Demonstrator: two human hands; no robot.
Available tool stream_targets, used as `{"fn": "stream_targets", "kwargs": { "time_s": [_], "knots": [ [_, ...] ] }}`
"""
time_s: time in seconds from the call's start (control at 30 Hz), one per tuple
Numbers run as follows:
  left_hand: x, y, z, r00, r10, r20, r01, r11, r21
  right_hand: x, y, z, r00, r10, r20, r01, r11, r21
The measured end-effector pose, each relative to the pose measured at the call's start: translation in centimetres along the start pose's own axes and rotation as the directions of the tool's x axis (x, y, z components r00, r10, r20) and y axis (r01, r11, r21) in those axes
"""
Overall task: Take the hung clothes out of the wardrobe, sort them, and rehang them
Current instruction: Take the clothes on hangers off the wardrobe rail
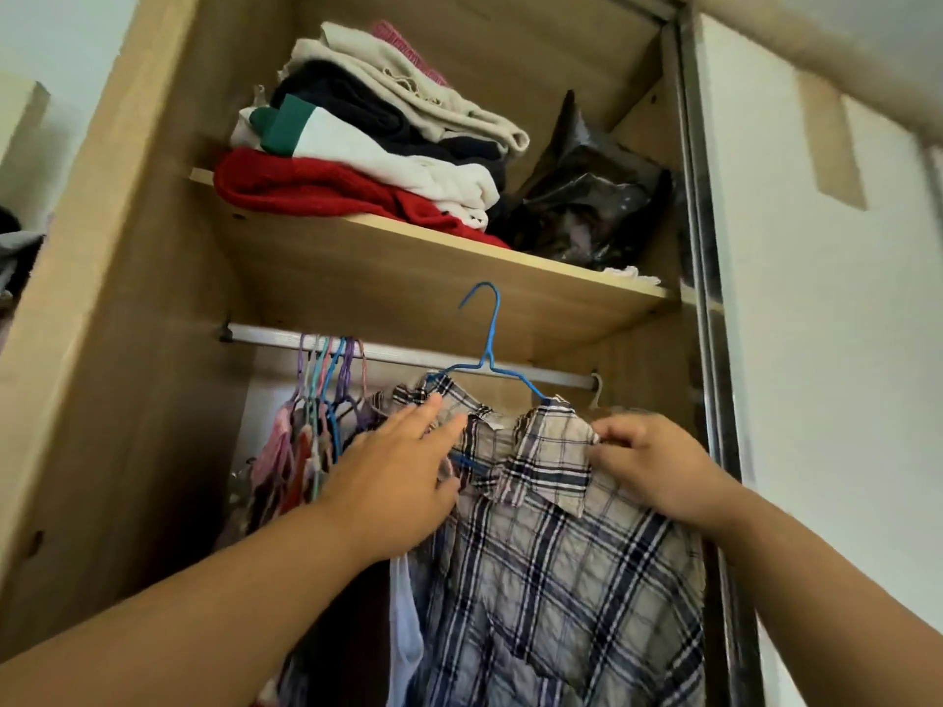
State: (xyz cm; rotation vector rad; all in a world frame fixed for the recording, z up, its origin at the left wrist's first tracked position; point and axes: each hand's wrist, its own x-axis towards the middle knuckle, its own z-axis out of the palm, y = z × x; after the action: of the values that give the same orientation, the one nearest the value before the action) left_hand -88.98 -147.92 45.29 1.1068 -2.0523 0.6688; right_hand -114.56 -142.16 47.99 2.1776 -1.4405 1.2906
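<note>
A beige and navy plaid shirt (551, 563) hangs on a blue wire hanger (490, 349), whose hook is raised in front of the shelf edge, off the metal rail (408, 355). My right hand (658, 472) grips the shirt's right shoulder by the collar. My left hand (403, 477) lies with straight fingers on the shirt's left shoulder and collar. Several other clothes on pastel hangers (326, 380) are bunched at the rail's left end.
A wooden shelf (510, 278) above the rail carries a stack of folded clothes (367, 145) and a dark plastic bag (587, 196). The sliding door's metal frame (709, 298) runs down the right. The wardrobe's side panel (127, 349) stands left.
</note>
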Motion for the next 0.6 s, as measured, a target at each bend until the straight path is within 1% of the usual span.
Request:
{"fn": "stream_targets", "kwargs": {
  "time_s": [0.17, 0.23, 0.27, 0.33, 0.4, 0.43, 0.5, 0.53, 0.6],
  "knots": [
    [1.9, 2.4, 2.0, 0.995, -0.091, -0.043, 0.082, 0.979, -0.185, -7.0, 0.3, -6.6, 0.998, 0.05, 0.024, -0.048, 0.994, -0.097],
    [2.3, 3.3, 3.3, 0.993, -0.1, -0.062, 0.081, 0.964, -0.252, -10.2, 0.0, -8.9, 0.994, 0.1, 0.034, -0.096, 0.989, -0.115],
    [2.5, 3.7, 4.0, 0.992, -0.093, -0.08, 0.069, 0.965, -0.255, -11.6, -0.2, -9.8, 0.991, 0.13, 0.042, -0.124, 0.985, -0.124],
    [2.6, 5.2, 5.0, 0.991, -0.034, -0.128, 0.001, 0.968, -0.25, -14.6, -0.7, -11.3, 0.977, 0.208, 0.036, -0.199, 0.964, -0.177],
    [2.3, 7.1, 5.9, 0.977, 0.08, -0.199, -0.137, 0.946, -0.294, -17.6, -1.4, -12.2, 0.957, 0.291, 0.004, -0.283, 0.934, -0.216],
    [2.0, 7.9, 6.5, 0.966, 0.139, -0.217, -0.207, 0.92, -0.332, -18.9, -1.8, -12.4, 0.943, 0.332, -0.016, -0.326, 0.916, -0.233],
    [0.7, 9.9, 7.7, 0.946, 0.254, -0.203, -0.321, 0.82, -0.474, -22.2, -2.8, -12.5, 0.898, 0.433, -0.078, -0.436, 0.849, -0.298],
    [-0.1, 10.9, 8.5, 0.934, 0.3, -0.193, -0.356, 0.754, -0.552, -24.0, -3.3, -12.3, 0.869, 0.48, -0.117, -0.489, 0.805, -0.336],
    [-1.8, 12.9, 10.1, 0.917, 0.347, -0.195, -0.384, 0.644, -0.662, -27.8, -4.4, -11.3, 0.81, 0.556, -0.186, -0.577, 0.698, -0.424]
  ]
}}
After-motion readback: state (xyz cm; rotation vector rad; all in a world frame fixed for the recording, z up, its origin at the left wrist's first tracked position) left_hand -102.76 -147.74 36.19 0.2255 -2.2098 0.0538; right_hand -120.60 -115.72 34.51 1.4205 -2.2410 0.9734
